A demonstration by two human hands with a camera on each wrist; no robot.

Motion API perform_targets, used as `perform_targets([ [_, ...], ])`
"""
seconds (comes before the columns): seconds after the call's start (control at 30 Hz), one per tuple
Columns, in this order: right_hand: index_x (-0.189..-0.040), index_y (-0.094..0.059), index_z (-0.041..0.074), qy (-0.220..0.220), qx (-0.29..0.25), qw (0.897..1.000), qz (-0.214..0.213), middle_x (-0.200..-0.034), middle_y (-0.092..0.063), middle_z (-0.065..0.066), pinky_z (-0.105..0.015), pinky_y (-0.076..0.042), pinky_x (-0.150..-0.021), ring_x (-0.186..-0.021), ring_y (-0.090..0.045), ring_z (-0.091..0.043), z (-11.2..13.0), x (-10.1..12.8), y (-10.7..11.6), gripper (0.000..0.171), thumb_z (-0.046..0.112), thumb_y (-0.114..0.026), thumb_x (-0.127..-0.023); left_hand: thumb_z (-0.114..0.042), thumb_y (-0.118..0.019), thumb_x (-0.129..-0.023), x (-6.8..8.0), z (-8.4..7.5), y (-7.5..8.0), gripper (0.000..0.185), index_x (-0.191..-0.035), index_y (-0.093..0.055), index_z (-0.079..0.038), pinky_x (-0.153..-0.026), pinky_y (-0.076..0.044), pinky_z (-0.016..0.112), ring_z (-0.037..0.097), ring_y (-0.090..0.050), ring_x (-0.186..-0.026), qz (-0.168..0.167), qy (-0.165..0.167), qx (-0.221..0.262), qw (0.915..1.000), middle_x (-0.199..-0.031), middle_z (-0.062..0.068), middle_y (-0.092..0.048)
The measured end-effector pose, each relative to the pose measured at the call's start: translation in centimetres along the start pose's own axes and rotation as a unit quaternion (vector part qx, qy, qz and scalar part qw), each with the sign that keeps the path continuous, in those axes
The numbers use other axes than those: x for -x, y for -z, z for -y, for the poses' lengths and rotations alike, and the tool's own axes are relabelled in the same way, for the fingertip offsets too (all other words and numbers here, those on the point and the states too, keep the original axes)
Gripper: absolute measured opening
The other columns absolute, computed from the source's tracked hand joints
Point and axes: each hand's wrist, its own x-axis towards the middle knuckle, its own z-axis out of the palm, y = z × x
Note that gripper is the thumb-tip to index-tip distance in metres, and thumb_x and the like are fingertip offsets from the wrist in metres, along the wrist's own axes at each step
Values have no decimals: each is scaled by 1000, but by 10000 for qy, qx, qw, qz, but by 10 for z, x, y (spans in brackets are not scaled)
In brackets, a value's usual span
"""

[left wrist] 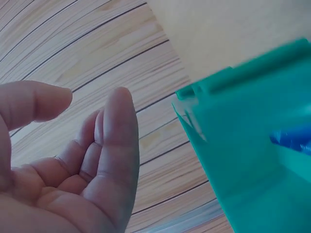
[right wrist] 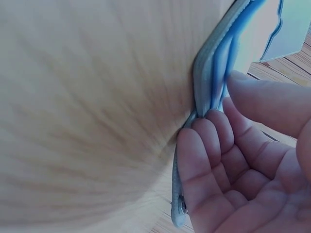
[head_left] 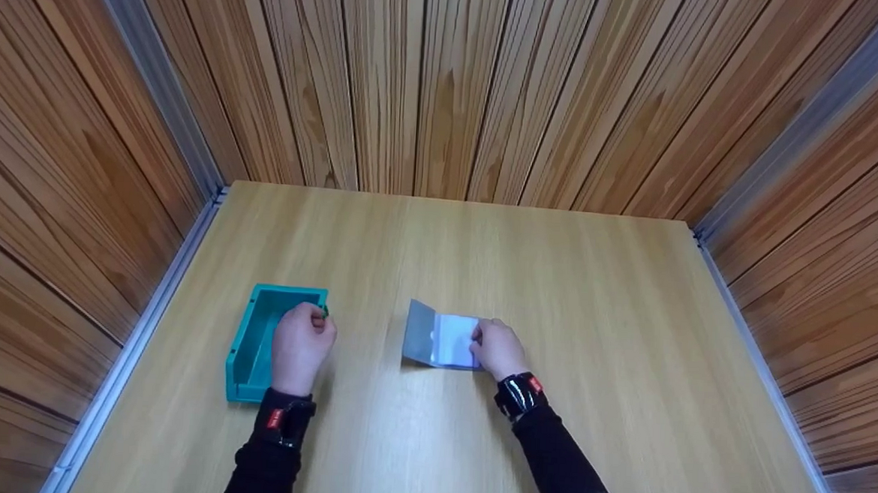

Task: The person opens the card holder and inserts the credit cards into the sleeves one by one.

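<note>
A small grey-blue folding card holder [head_left: 420, 334] lies spread on the table, its left cover tilted up and pale sleeves inside. My right hand [head_left: 500, 349] grips its right edge; in the right wrist view the thumb [right wrist: 267, 104] presses the inner side while the fingers curl against the outside. A metal snap [right wrist: 183, 204] shows on a flap there. My left hand [head_left: 303, 348] is over the right side of a teal bin [head_left: 241, 356]. In the left wrist view its thumb and forefinger stand apart with nothing between them. A blue item [left wrist: 294, 138], partly cut off, appears inside the bin.
The wooden table [head_left: 629, 347] extends behind and to the right of the card holder. Wood-panelled walls [head_left: 447, 89] with grey metal corner strips enclose it at the back and sides.
</note>
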Motion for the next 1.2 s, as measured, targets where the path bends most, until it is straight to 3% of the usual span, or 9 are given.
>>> perform_targets([
  [0.4, -87, -64, 6, 27, -49, 10000, 2, -84, -58, -6, -40, -48, -73, -78, -56, -23, -1, 0, 1, 12, 7, -75, -83, -12, -66, -92, -5, 12, 13, 22, -105, -64, 6, -80, -50, 46, 34, -62, -90, 170, 327, -115, 9993, -98, 21, -65],
  [0.67, -84, -63, 7, 123, -54, 9999, -88, -83, -57, -6, -41, -47, -71, -78, -56, -24, -1, 1, 1, 13, 7, -76, -82, -12, -63, -92, -9, 25, 18, 25, -104, -64, 10, -82, -49, 50, 38, -63, -91, -37, 164, -178, 9997, -98, 26, -66],
  [0.93, -87, -63, 6, -90, -189, 9997, 83, -84, -56, -5, -38, -47, -71, -79, -54, -22, 0, 1, 1, 11, 7, -74, -84, -12, -57, -96, -15, 35, 20, 25, -108, -60, 10, -84, -48, 51, 40, -60, -93, 477, 580, -467, 9961, -101, 27, -63],
  [1.2, -87, -63, 6, -47, -182, 9998, 82, -84, -56, -5, -39, -46, -72, -79, -54, -22, -1, 0, 0, 11, 8, -74, -85, -10, -55, -95, -23, 45, 20, 18, -98, -59, 7, -71, -47, 47, 34, -57, -79, 1023, 782, -774, 9886, -88, 21, -60],
])
